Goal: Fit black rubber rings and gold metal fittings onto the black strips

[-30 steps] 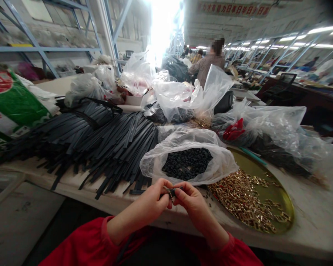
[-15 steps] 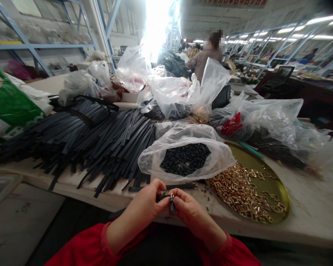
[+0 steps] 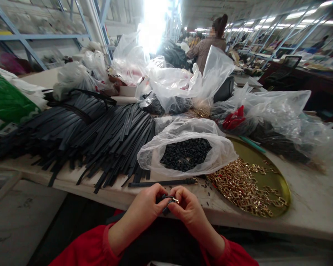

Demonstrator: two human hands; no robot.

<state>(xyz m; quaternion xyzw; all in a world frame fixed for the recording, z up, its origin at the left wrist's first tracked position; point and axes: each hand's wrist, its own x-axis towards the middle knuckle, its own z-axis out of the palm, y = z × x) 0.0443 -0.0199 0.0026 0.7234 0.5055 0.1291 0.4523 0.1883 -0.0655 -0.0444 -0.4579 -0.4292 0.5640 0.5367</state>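
Observation:
Close to the table's front edge, my left hand [image 3: 147,202] pinches a narrow black strap [image 3: 165,211] between thumb and fingers. My right hand [image 3: 189,207] is closed around the strap's end, where a small gold buckle [image 3: 175,200] shows between the fingertips. The two hands almost touch, and their fingers cover most of the strap end. Just beyond them, another black strap with a gold-coloured end [image 3: 162,183] lies flat on the table. Behind it, an open clear plastic bag [image 3: 147,157] holds many small black loops [image 3: 185,153].
A round gold tray [image 3: 277,177] heaped with gold buckles [image 3: 238,184] sits at the right. Bundled black straps [image 3: 113,144] spread across the left of the table [image 3: 308,207]. Filled plastic bags [image 3: 283,114] line the back. Another person [image 3: 208,48] stands farther off.
The gold buckle has turned from upright to lying sideways between my fingers. My right hand has rolled, and its fingers are more curled. The camera view has tilted slightly downward.

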